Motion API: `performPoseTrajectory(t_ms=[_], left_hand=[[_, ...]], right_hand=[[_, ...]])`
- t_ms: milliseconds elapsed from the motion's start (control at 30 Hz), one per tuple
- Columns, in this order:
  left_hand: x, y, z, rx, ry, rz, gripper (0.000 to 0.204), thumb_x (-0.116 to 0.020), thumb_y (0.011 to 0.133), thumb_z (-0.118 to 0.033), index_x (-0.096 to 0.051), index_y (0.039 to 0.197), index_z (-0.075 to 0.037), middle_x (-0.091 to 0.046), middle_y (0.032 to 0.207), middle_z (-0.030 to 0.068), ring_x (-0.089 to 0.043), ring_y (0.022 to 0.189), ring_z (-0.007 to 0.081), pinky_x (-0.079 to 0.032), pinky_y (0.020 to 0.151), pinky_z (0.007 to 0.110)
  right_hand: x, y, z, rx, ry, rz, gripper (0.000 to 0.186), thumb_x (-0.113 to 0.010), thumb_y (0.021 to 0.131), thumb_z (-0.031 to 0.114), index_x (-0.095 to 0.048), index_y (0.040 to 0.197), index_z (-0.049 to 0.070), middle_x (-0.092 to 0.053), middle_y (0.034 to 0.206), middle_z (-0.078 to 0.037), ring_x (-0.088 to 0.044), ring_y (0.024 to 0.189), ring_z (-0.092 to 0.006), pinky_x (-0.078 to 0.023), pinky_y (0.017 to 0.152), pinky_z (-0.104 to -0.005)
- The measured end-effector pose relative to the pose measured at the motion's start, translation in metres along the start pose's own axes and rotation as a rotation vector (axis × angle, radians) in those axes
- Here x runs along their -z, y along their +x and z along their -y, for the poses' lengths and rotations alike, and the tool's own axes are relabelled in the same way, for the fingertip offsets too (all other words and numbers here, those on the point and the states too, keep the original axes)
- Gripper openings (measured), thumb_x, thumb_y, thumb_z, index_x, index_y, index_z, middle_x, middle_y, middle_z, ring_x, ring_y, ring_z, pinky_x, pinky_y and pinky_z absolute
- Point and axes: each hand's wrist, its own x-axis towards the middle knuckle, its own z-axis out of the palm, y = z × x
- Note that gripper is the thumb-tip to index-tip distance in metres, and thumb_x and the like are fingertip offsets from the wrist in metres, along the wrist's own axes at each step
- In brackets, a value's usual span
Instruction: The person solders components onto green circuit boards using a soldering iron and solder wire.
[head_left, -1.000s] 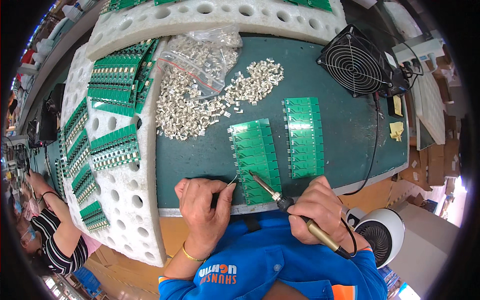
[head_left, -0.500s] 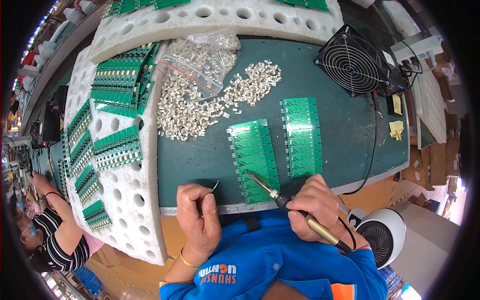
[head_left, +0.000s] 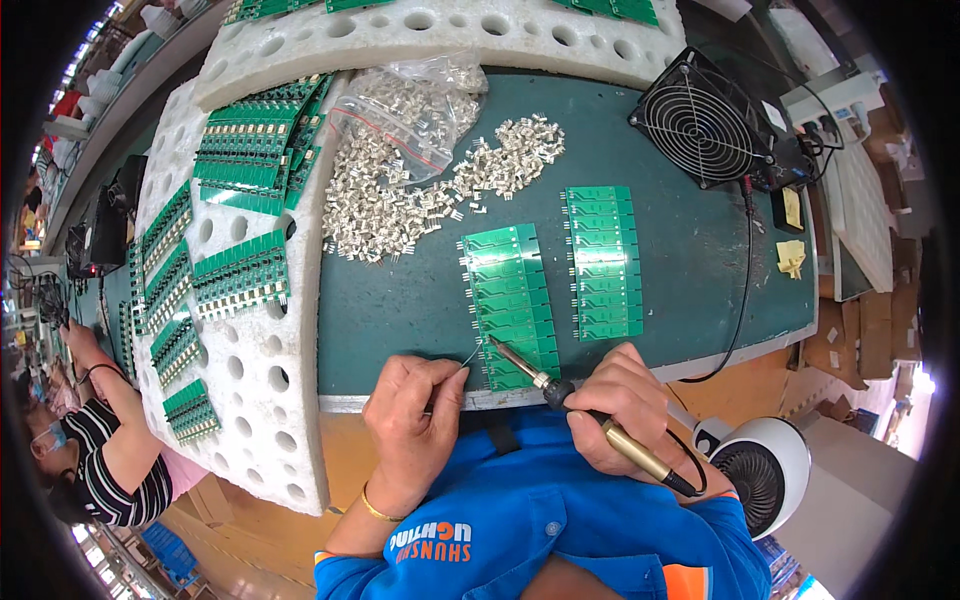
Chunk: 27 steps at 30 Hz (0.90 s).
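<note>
My right hand (head_left: 622, 408) is closed around the handle of a soldering iron (head_left: 640, 458). The iron's tip rests at the left edge of a green circuit board panel (head_left: 515, 290), by a row of small pins. Between the thumb and fingers of my left hand (head_left: 413, 412) is a thin solder wire (head_left: 473, 355), its end close to the iron's tip. To the right of that panel lies a second green circuit board panel (head_left: 604, 265), touched by neither hand.
Loose small white connectors (head_left: 385, 205) are heaped beside a clear plastic bag (head_left: 415, 110). Populated boards (head_left: 240, 270) sit on white foam (head_left: 255, 380) at left. A black fan (head_left: 700, 125) stands at back right, its cable running down the green mat. A person (head_left: 110, 450) works at far left.
My left hand has moved right and slightly up, bringing the solder wire to the iron's tip at the board's edge. The right hand has shifted slightly left and up with the iron.
</note>
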Motion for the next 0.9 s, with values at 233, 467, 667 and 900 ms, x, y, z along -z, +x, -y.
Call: performPoseTrajectory(t_ms=[233,467,667,900], left_hand=[[-0.0027,0.0034,-0.0045,0.03,0.0,-0.009,0.012,-0.079,0.078,0.005,-0.072,0.086,-0.002,-0.06,0.075,0.0079,-0.058,0.067,0.0178,-0.046,0.058,0.029],[-0.0037,0.004,-0.0051,0.039,-0.023,-0.004,0.013,-0.079,0.076,0.005,-0.073,0.087,-0.001,-0.06,0.073,0.0071,-0.058,0.067,0.0176,-0.047,0.058,0.029],[-0.0049,0.0038,-0.0053,0.037,-0.023,-0.005,0.013,-0.079,0.077,0.005,-0.074,0.087,-0.001,-0.059,0.073,0.0065,-0.058,0.066,0.0154,-0.046,0.056,0.028],[-0.0088,0.0035,-0.0023,0.034,-0.041,-0.014,0.011,-0.078,0.079,0.005,-0.074,0.087,-0.001,-0.059,0.073,0.0053,-0.055,0.06,0.0106,-0.043,0.051,0.024]], right_hand=[[-0.0024,-0.0003,0.0002,0.004,-0.006,-0.012,0.021,-0.076,0.068,0.0,-0.066,0.086,0.005,-0.065,0.069,-0.006,-0.058,0.058,-0.0231,-0.041,0.061,-0.0349],[-0.0033,-0.0003,0.0,-0.001,-0.013,-0.023,0.021,-0.076,0.069,-0.001,-0.065,0.086,0.005,-0.064,0.07,-0.006,-0.058,0.059,-0.0237,-0.041,0.062,-0.0352],[-0.0035,0.0004,-0.0002,0.007,-0.006,-0.018,0.021,-0.075,0.069,-0.001,-0.065,0.087,0.005,-0.064,0.07,-0.006,-0.058,0.059,-0.0237,-0.041,0.062,-0.0352],[-0.005,0.0003,0.0001,0.028,-0.026,-0.022,0.023,-0.076,0.068,-0.001,-0.065,0.087,0.005,-0.065,0.071,-0.006,-0.058,0.058,-0.0231,-0.041,0.062,-0.0353]])
